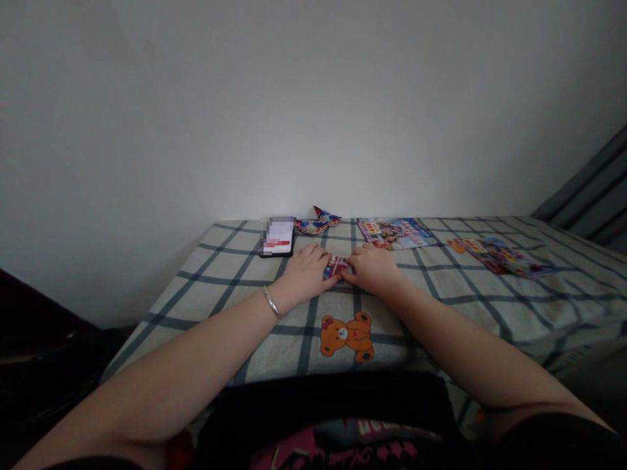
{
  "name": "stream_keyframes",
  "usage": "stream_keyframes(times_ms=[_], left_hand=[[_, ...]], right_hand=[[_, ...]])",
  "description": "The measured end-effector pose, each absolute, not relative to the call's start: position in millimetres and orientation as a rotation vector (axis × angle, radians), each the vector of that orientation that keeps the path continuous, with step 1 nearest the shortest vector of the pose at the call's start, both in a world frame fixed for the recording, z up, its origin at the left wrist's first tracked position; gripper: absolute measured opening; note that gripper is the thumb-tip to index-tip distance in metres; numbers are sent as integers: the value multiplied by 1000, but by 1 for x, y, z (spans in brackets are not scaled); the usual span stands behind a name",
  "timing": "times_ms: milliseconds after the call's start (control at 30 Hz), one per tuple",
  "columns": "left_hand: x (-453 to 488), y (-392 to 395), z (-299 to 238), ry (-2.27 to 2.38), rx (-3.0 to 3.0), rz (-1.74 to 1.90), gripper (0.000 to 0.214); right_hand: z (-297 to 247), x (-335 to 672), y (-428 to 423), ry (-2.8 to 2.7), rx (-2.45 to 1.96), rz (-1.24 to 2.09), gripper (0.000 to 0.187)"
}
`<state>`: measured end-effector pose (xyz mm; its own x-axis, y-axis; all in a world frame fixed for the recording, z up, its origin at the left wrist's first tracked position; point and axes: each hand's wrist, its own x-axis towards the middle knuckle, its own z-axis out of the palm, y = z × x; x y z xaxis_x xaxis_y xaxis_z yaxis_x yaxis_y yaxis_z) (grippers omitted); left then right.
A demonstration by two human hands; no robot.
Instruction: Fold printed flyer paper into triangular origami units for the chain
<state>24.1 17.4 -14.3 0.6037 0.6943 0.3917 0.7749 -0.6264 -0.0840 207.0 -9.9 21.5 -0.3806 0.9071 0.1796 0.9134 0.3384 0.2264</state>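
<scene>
A small piece of folded, colourful printed paper (336, 266) lies on the checked tablecloth (230, 274) between my two hands. My left hand (306, 271), with a silver bangle at the wrist, grips its left side with the thumb at the near edge. From the other side, my right hand (375, 269) holds the right edge, its thumb low and its fingers curled over. Both hands cover parts of the paper, so its full shape is hidden. Just beyond my left hand is a phone (278, 238) with a lit screen.
A folded paper shape (318, 224) in similar colours lies against the wall (313, 104), right of the phone. Two printed sheets or booklets, one nearer the wall (396, 233) and another farther right (507, 256), lie flat. A dark curtain-like cloth (592, 186) hangs at the right.
</scene>
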Motion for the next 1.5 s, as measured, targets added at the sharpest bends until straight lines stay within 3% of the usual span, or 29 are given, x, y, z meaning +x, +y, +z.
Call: stream_keyframes(times_ms=[633,1000,1267,1500], left_hand=[[12,22,-12,-1186,-2680,-430,43],[10,23,-14,-1179,-2686,-415,42],[-3,29,-15,-1205,-2810,-301,45],[-8,23,-3,-1209,-2757,-388,21]], right_hand=[[18,223,4,-2477,-1833,-143,58],[10,216,3,-2569,-1507,-171,42],[11,217,4,-2538,-1604,-114,52],[10,219,6,-2546,-1578,-100,52]])
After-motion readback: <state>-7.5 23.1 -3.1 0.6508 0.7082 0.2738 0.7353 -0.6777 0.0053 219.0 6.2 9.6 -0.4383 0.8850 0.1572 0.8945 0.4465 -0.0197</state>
